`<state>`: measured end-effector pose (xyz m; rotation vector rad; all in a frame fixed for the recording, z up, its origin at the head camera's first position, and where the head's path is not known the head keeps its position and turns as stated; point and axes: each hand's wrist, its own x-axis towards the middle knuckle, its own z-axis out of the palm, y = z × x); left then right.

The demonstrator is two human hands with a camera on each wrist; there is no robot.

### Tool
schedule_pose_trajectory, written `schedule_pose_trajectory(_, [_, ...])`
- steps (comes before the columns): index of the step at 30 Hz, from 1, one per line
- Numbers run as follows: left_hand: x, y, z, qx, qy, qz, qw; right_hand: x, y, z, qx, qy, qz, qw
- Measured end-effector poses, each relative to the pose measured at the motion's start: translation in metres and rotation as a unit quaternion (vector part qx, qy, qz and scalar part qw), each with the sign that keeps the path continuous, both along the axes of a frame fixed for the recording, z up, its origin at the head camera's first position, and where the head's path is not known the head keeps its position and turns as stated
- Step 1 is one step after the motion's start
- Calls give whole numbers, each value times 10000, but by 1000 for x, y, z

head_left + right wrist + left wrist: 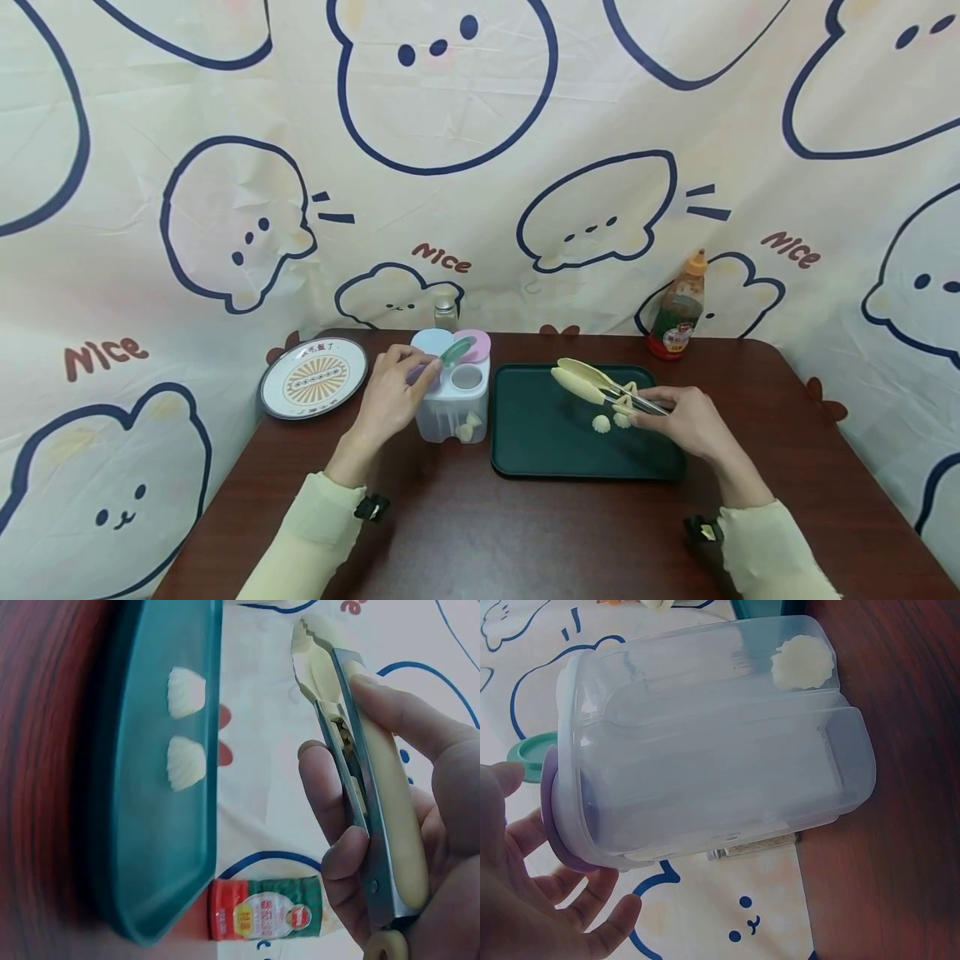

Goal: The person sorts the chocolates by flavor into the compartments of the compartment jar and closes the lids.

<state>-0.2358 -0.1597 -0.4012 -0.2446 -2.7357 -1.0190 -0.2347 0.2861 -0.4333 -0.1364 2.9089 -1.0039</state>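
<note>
My left hand (393, 390) pinches a green round lid (457, 352) over the clear container (705, 742), which stands upright on the table. The lid tilts above the top, beside a round uncovered opening (467, 377). Blue (432, 341), pink (474, 345) and purple (553, 817) lids sit on the other compartments. Pale pieces (468, 427) lie at the bottom of the front right compartment. My right hand (693, 419) grips cream-and-metal tongs (367, 780) above the dark green tray (540, 446). Two white ridged, shell-shaped pieces (186, 727) lie on the tray under the tongs.
A patterned white plate (315, 377) lies at the back left. Behind the container stands a small glass shaker (446, 312). A red sauce bottle with an orange cap (678, 308) stands behind the tray's right end. A printed cloth (480, 208) hangs along the table's back edge.
</note>
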Motion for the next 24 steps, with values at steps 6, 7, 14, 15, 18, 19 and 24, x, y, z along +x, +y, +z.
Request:
schedule_pose_trajectory(6, [0, 0, 0, -15, -14, 13, 10000, 3, -10, 8, -13, 119, 82, 9999])
schedule_pose_trajectory(7, [0, 1, 0, -12, -3, 12, 10000, 3, -12, 9, -30, 150, 94, 9998])
schedule_pose_trajectory(14, [0, 1, 1, -1, 56, 3, 10000, 6, -27, 20, -141, 255, 188, 9994])
schedule_pose_trajectory(15, [0, 0, 1, -3, 51, 3, 10000, 7, -29, 21, -150, 263, 203, 9993])
schedule_pose_trajectory(18, [0, 0, 1, -3, 32, 5, 10000, 7, -35, 25, -192, 275, 245, 9991])
schedule_pose_trajectory(19, [0, 0, 1, -3, 30, 5, 10000, 7, -37, 26, -205, 283, 258, 9991])
schedule_pose_trajectory(24, [0, 0, 1, 0, 4, 1, 10000, 8, -49, 30, -356, 360, 355, 9981])
